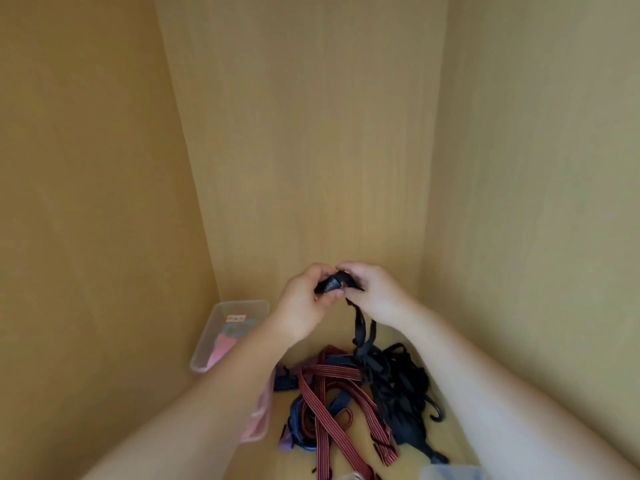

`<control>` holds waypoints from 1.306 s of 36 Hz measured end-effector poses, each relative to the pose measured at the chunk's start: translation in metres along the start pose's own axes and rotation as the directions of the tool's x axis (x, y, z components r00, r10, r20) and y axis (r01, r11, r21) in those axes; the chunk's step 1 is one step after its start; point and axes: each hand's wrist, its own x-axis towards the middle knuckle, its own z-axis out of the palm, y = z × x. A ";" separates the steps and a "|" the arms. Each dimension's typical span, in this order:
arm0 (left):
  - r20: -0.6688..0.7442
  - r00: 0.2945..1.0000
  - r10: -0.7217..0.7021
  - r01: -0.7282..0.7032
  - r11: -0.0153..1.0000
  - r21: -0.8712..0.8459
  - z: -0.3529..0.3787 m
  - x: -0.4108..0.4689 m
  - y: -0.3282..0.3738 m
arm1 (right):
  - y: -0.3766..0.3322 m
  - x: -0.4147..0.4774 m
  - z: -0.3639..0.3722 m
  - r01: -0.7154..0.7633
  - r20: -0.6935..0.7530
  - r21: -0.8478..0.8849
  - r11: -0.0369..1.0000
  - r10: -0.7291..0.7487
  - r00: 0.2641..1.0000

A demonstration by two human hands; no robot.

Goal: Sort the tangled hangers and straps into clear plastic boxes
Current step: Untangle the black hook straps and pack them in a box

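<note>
Above the tangled pile [346, 393] of straps, the left hand [304, 299] and right hand [374, 292] both pinch the buckle [329, 285] end of a black strap [360, 327], whose tail hangs down into the tangle. This webbing looks light, limp and likely to snag, so it is best gripped at the stiff buckle and drawn out slowly. One clear box [239, 306] stands left of the pile.

Home closet interior (wood-grain panels [311, 133])

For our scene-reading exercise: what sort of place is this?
Probably inside a wooden wardrobe or cupboard: wood-grain panels close in on three sides, with a clear plastic box and tangled straps on its floor.
</note>
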 end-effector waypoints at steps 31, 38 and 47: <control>0.115 0.962 -0.248 0.271 0.809 -0.521 -0.046 0.002 0.031 | -0.023 0.019 -0.034 0.127 -0.097 0.311 0.942 -0.101 0.990; 0.100 0.951 -0.292 0.278 0.672 -0.686 -0.045 0.005 0.035 | -0.027 0.017 -0.024 0.096 -0.084 0.368 0.925 -0.070 0.994; -0.112 0.976 -0.188 0.122 0.892 -0.435 -0.035 0.015 0.039 | -0.035 0.014 -0.010 -0.031 -0.131 0.490 0.871 0.108 0.986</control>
